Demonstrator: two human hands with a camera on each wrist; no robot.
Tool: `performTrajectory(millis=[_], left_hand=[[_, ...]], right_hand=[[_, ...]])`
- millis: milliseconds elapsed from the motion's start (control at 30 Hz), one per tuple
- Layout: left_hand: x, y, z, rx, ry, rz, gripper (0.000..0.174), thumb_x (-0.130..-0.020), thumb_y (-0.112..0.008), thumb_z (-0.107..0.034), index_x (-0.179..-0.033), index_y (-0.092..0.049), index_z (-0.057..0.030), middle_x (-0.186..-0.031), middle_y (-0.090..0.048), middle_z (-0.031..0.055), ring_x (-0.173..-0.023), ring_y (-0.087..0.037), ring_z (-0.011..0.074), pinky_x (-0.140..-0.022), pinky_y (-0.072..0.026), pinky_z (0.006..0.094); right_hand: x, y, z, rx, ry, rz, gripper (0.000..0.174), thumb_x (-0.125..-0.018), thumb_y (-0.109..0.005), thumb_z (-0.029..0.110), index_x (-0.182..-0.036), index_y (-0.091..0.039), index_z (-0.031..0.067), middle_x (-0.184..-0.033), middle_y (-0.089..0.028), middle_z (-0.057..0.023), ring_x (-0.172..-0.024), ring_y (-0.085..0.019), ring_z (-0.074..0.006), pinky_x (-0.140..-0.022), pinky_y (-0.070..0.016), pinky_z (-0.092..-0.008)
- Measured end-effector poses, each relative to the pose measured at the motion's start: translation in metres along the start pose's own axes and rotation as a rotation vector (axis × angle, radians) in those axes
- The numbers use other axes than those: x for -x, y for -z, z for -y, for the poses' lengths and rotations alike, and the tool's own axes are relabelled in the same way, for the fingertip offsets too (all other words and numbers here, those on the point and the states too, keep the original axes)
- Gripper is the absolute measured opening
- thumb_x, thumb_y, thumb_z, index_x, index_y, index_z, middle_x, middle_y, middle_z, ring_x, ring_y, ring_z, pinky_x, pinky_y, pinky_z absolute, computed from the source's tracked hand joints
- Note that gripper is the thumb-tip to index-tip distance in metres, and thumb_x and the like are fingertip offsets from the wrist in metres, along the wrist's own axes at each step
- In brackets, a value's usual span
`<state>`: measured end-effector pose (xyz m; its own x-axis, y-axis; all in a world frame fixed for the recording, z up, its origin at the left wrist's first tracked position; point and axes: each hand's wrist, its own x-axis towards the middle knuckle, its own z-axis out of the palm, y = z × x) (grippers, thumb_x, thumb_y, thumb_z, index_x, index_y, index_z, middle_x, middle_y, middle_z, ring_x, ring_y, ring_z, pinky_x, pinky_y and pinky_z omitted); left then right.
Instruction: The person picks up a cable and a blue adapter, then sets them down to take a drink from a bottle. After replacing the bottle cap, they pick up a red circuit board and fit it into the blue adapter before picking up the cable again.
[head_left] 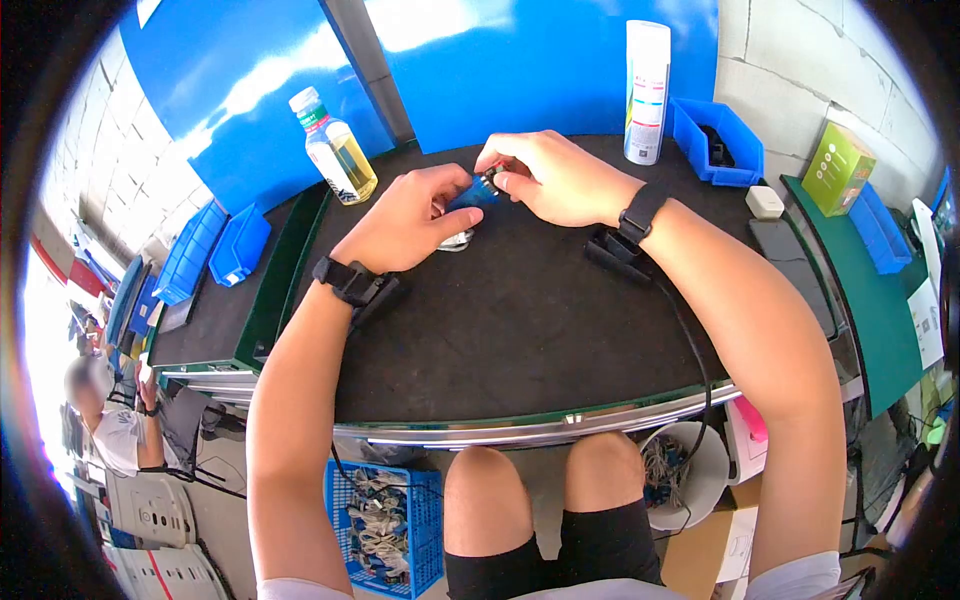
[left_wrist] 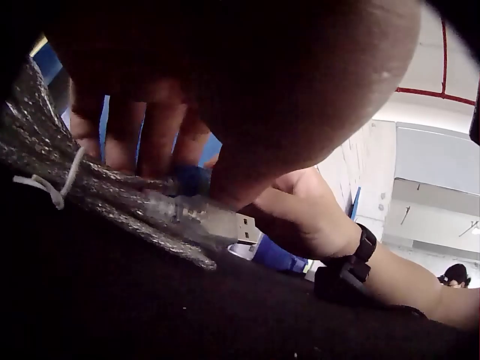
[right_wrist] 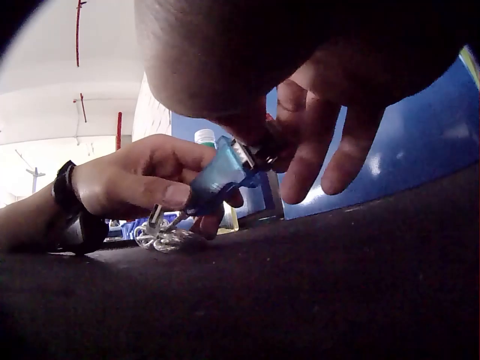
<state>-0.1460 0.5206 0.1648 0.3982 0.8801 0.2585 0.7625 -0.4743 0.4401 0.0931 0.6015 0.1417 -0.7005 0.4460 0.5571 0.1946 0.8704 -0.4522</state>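
Note:
My left hand (head_left: 412,218) pinches a translucent blue plug housing (right_wrist: 216,181) between thumb and fingers, over the far middle of the dark mat. At the housing's metal-rimmed end, my right hand (head_left: 565,180) pinches a small dark connector piece (head_left: 490,181), partly hidden by the fingers. The two parts sit end to end in the right wrist view. Below the left hand lies a tied bundle of clear-sheathed silvery cable (left_wrist: 112,202). A USB plug (left_wrist: 217,225) on the cable shows close beside the left thumb.
A bottle of yellow liquid (head_left: 345,165) stands behind the left hand, and a spray can (head_left: 648,95) at the back right. Near the can are a blue bin (head_left: 745,172) and a small white box (head_left: 765,203). A blue basket (head_left: 430,530) of cables sits below the table.

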Motion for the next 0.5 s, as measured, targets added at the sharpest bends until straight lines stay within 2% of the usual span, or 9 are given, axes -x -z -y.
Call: performTrajectory(millis=[33,133,267,367,500], left_hand=[[-0.0001,-0.0004,-0.0011,-0.027,-0.021,-0.001,0.028,-0.1,-0.079,-0.02,-0.116,-0.07,0.0012,-0.092,-0.071,0.011,-0.085,-0.065,0.0176,-0.078,-0.0524,0.036],[-0.0001,0.0006,-0.0037,-0.075,-0.029,0.01,0.027,-0.1,-0.078,-0.02,-0.115,-0.07,0.0014,-0.091,-0.069,0.0131,-0.084,-0.064,0.0201,-0.078,-0.0515,0.0379],[-0.0002,0.0016,-0.0015,-0.098,-0.012,0.045,0.025,-0.101,-0.077,-0.019,-0.111,-0.069,0.0019,-0.089,-0.067,0.0154,-0.083,-0.062,0.0225,-0.077,-0.0508,0.0395],[-0.0003,-0.0002,0.0023,-0.068,-0.074,-0.001,0.023,-0.102,-0.075,-0.018,-0.111,-0.069,0.0015,-0.087,-0.066,0.0131,-0.082,-0.061,0.0206,-0.077,-0.0503,0.0387],[0.0003,-0.001,0.0004,0.008,-0.067,-0.046,0.02,-0.103,-0.074,-0.017,-0.112,-0.069,0.0006,-0.088,-0.067,0.0109,-0.083,-0.061,0.0175,-0.077,-0.0499,0.0372]], right_hand=[[0.0002,0.0004,0.0021,-0.042,-0.007,0.029,0.016,-0.108,-0.062,0.006,-0.122,-0.066,-0.0004,-0.101,-0.076,-0.0156,-0.092,-0.073,-0.0261,-0.085,-0.0575,-0.0425],[-0.0001,-0.0007,0.0008,-0.076,0.019,0.064,0.016,-0.108,-0.063,0.007,-0.122,-0.067,0.0006,-0.1,-0.076,-0.014,-0.092,-0.073,-0.0237,-0.086,-0.0578,-0.0413],[0.0,0.0,-0.0011,-0.08,0.01,0.096,0.016,-0.107,-0.065,0.008,-0.122,-0.067,0.0014,-0.103,-0.077,-0.0126,-0.093,-0.072,-0.0228,-0.087,-0.0583,-0.0402],[0.0002,0.0001,0.0004,-0.115,0.02,0.08,0.017,-0.106,-0.067,0.008,-0.122,-0.067,0.0018,-0.105,-0.076,-0.0112,-0.095,-0.072,-0.0217,-0.087,-0.0584,-0.0394],[0.0004,0.0013,0.002,-0.118,-0.031,0.044,0.016,-0.106,-0.069,0.009,-0.119,-0.067,0.0014,-0.105,-0.076,-0.0111,-0.095,-0.072,-0.0227,-0.086,-0.0587,-0.0401]])
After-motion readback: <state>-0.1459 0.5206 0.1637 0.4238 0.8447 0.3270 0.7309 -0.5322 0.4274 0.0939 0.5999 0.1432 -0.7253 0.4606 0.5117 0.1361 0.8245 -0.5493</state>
